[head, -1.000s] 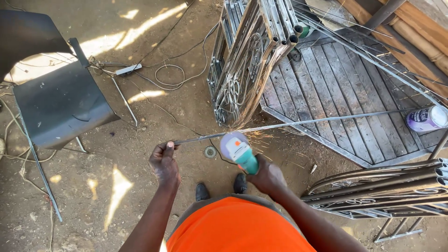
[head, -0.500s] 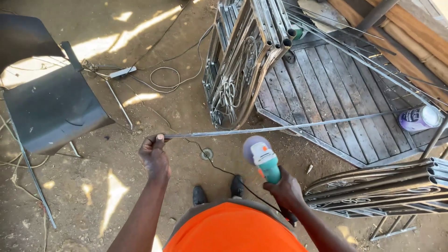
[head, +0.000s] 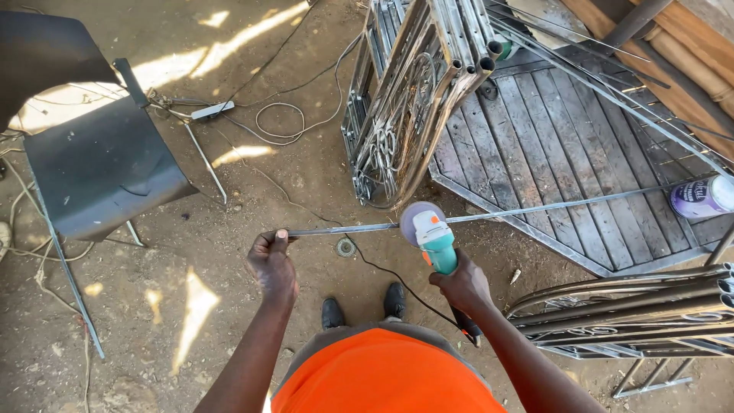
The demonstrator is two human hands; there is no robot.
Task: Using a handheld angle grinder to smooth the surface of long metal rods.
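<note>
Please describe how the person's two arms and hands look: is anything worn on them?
Both forearms are bare, with no sleeves reaching them. The left hand and the right hand wear no gloves, and I see no watch, ring or bracelet. An orange shirt covers the body.

Bare dirt floor point(head: 229, 306) carries a metal chair point(head: 99, 164), coiled cables point(head: 283, 122), a wooden pallet point(head: 558, 145) and stacked metal frames point(head: 405, 99).

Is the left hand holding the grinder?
No, the left hand grips the end of the metal rod; the right hand holds the grinder.
</note>
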